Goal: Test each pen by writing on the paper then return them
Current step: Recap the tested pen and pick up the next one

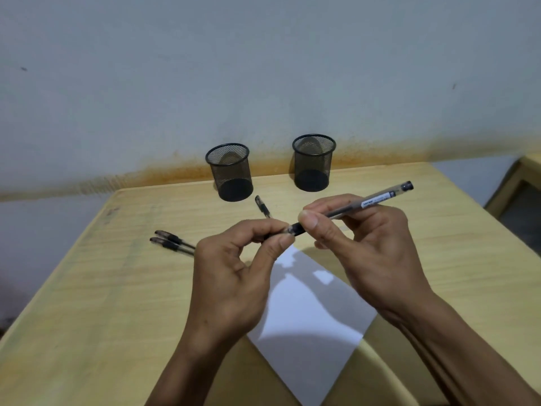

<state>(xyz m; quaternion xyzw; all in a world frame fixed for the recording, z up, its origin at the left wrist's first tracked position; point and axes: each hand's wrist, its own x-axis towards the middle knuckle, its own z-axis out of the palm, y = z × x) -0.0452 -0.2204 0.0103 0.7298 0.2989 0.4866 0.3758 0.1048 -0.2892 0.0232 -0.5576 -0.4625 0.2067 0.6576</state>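
A clear pen with black ink is held above the table by both hands. My right hand grips its barrel near the tip end. My left hand pinches the cap at the pen's tip, thumb and forefinger closed on it. Below the hands lies a white sheet of paper, turned at an angle. Two capped pens lie side by side on the table to the left. Another pen lies behind the hands, partly hidden. Two black mesh pen cups stand at the back, both looking empty.
The wooden table ends at a grey, stained wall behind the cups. Its left edge slants toward me. Part of another wooden piece of furniture shows at the far right.
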